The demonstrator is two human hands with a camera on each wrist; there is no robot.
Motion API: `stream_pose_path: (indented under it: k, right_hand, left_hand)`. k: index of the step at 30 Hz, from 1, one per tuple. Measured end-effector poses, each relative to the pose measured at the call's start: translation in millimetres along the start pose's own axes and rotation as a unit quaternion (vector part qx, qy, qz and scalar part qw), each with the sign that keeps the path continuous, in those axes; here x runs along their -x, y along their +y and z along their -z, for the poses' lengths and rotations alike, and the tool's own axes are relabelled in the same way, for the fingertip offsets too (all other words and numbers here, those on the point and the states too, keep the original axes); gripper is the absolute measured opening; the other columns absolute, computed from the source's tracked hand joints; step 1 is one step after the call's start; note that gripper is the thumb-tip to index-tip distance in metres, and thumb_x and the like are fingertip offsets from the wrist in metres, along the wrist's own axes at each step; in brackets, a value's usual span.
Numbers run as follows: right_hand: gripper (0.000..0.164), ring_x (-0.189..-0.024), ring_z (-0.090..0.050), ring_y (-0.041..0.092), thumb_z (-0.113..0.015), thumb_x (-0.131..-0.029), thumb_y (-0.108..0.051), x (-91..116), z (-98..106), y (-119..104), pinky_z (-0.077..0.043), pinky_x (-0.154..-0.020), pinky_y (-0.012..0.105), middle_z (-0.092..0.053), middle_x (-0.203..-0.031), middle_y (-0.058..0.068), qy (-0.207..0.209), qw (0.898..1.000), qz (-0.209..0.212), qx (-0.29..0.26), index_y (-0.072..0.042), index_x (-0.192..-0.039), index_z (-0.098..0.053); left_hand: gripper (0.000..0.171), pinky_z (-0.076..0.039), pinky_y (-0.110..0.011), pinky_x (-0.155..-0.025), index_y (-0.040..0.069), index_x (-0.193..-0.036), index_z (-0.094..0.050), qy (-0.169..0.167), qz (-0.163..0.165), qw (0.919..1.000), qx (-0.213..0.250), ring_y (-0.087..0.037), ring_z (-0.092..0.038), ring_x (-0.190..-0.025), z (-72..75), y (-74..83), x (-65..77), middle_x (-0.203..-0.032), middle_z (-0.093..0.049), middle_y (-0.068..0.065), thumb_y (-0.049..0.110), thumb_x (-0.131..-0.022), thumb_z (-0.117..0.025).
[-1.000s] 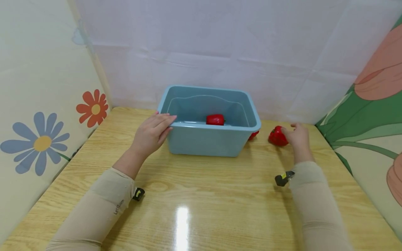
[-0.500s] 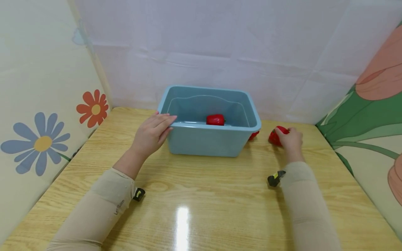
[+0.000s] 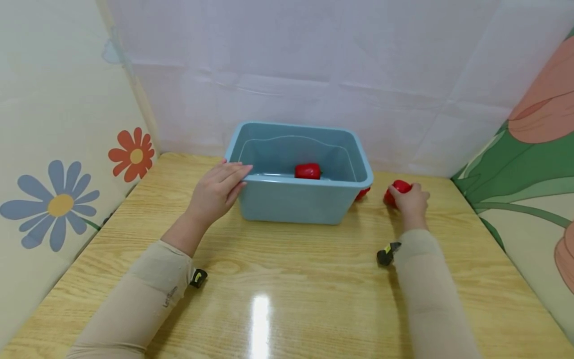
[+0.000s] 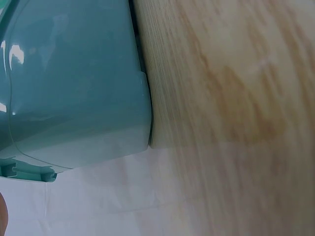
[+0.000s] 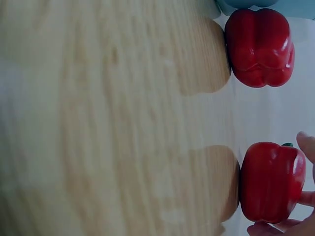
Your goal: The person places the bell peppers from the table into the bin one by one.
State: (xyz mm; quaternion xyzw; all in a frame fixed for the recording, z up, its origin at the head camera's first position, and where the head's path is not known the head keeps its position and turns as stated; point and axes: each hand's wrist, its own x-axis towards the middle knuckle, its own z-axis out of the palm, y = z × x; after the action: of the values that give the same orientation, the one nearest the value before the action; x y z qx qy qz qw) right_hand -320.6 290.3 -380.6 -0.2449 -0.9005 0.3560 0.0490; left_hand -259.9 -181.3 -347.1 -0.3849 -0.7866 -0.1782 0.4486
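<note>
In the head view, a light blue plastic bin point(image 3: 291, 202) stands on the wooden table. My left hand point(image 3: 215, 192) rests on its front left corner, fingers lying straight over the rim. The left wrist view shows the bin's side wall point(image 4: 78, 88) up close. Inside the bin lies a red bell pepper point(image 3: 307, 171). To the right, my right hand point(image 3: 410, 202) grips another red bell pepper point(image 5: 270, 182), thumb on one side and fingers on the other; it sits at the table surface. A third red bell pepper point(image 5: 260, 46) lies beside the bin, mostly hidden behind it in the head view.
The wooden table point(image 3: 305, 279) runs back to a white sheet point(image 3: 296, 65) behind the bin. Flower-printed panels point(image 3: 49, 149) rise along the left and right edges. A small black wrist camera point(image 3: 386, 254) juts from the right sleeve.
My right hand has moved left and closed around the red bell pepper, which stays about where it was. My left hand and the bin have not moved.
</note>
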Motion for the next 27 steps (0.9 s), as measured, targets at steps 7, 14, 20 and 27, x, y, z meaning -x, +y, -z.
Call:
stream_pose_path:
  k: [7,14,20,27]
  right_hand:
    - [0.083,-0.124,-0.028,0.048,-0.058,-0.084,-0.044,-2.6,-1.5,1.4,-0.035,-0.1,0.053,-0.016,-0.139,0.029,0.003,1.0,0.001,-0.005,-0.003,-0.144,-0.016]
    - [0.075,-0.123,-0.032,0.046,-0.059,-0.082,-0.031,-4.0,0.0,1.7,-0.033,-0.102,0.051,-0.021,-0.136,0.03,-0.003,1.0,0.019,-0.008,-0.001,-0.141,-0.023]
    - [0.075,-0.126,-0.028,0.045,-0.057,-0.084,-0.027,-4.4,0.8,1.3,-0.033,-0.103,0.051,-0.019,-0.139,0.03,-0.03,0.999,0.019,-0.02,-0.003,-0.144,-0.019]
    - [0.076,-0.127,-0.027,0.044,-0.056,-0.083,-0.018,-3.5,3.4,7.2,-0.028,-0.106,0.051,-0.021,-0.141,0.03,-0.046,0.996,0.051,-0.054,-0.003,-0.146,-0.015]
  left_hand:
    - [0.034,-0.039,-0.048,-0.099,0.005,-0.121,-0.059,0.006,-0.002,1.0,0.004,-0.028,-0.057,-0.107,-0.4,0.1,-0.3,-0.115,-0.063,-0.01,0.015,-0.089,-0.06]
    - [0.034,-0.038,-0.048,-0.1,0.004,-0.12,-0.06,0.003,0.003,1.0,0.003,-0.028,-0.057,-0.108,1.1,1.3,-1.2,-0.114,-0.063,-0.01,0.015,-0.088,-0.06]
    - [0.036,-0.038,-0.047,-0.1,0.005,-0.121,-0.06,-0.004,0.006,1.0,0.0,-0.027,-0.056,-0.108,1.1,1.3,-0.7,-0.115,-0.062,-0.01,0.014,-0.086,-0.062]
    - [0.033,-0.038,-0.048,-0.1,0.003,-0.118,-0.061,-0.006,0.006,1.0,-0.001,-0.028,-0.056,-0.109,0.4,0.4,-0.5,-0.115,-0.062,-0.01,0.018,-0.089,-0.059]
